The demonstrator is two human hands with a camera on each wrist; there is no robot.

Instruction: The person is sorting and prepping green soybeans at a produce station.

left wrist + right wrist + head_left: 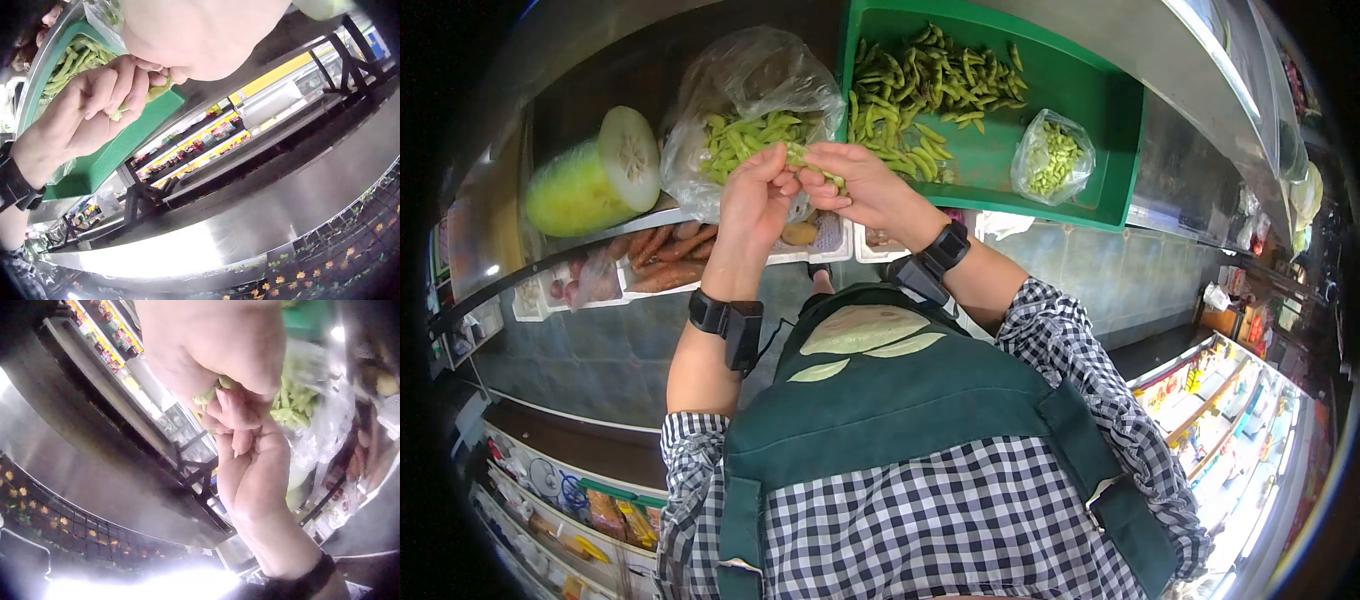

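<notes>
Both hands meet in front of the chest, fingertips together. The right hand (862, 185) curls its fingers round several green edamame pods (157, 92), whose ends stick out between the fingers in the left wrist view. With thumb and fingers, the left hand (750, 200) pinches at a pod (796, 154) close against the right fingertips; the fingers hide most of it. Right behind the hands lies a clear plastic bag (745, 70) holding more pods (745, 135). To its right is a green tray (990, 150) with a loose heap of pods (935, 75).
A small bag of shelled beans (1055, 160) sits in the tray's right part. On the left lies a cut winter melon (585, 185) in plastic wrap. Long reddish roots (675, 260) fill a lower white crate beneath the counter edge. Stocked shelves (1230, 410) stand behind the person.
</notes>
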